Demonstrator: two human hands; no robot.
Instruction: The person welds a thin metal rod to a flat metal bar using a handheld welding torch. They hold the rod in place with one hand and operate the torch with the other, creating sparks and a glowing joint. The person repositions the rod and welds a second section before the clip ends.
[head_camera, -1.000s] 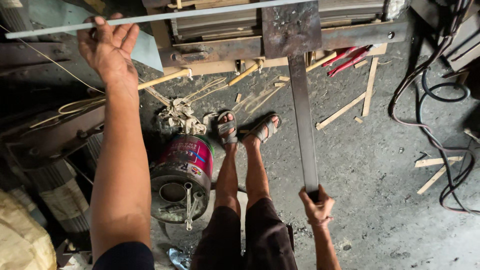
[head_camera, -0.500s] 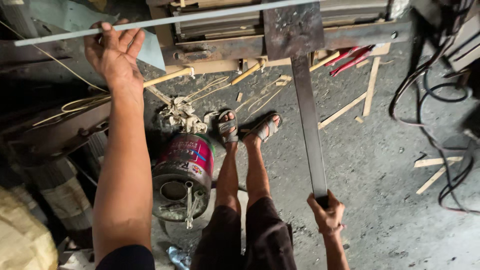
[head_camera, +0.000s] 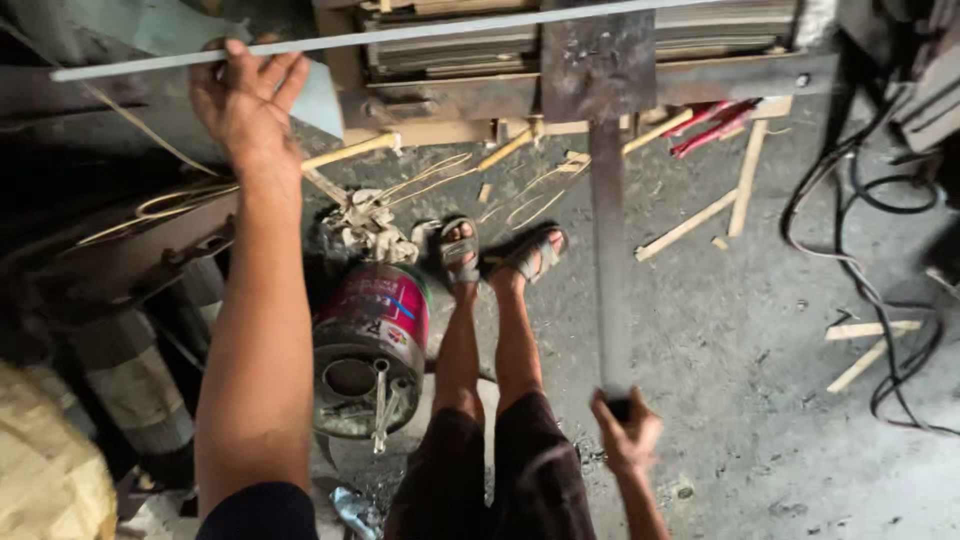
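Observation:
My left hand (head_camera: 243, 100) reaches forward and grips a long thin pale metal strip (head_camera: 420, 32) that runs across the top of the view. My right hand (head_camera: 625, 432) is closed around the near end of a long flat steel lever (head_camera: 608, 250). This lever leads up to a dark steel plate (head_camera: 598, 62) on a heavy machine frame (head_camera: 740, 75). My legs and sandalled feet (head_camera: 500, 250) stretch out below, between the two arms.
A red and white paint can (head_camera: 372, 345) lies on its side by my left leg. Wooden sticks (head_camera: 690, 222), red-handled pliers (head_camera: 712, 122) and black cables (head_camera: 880, 270) lie on the grey concrete floor. Dark rollers (head_camera: 130, 370) stand at the left.
My right hand has drawn the lever's end lower in the view, toward me. My left hand stays on the strip, which now sits slightly higher in the view.

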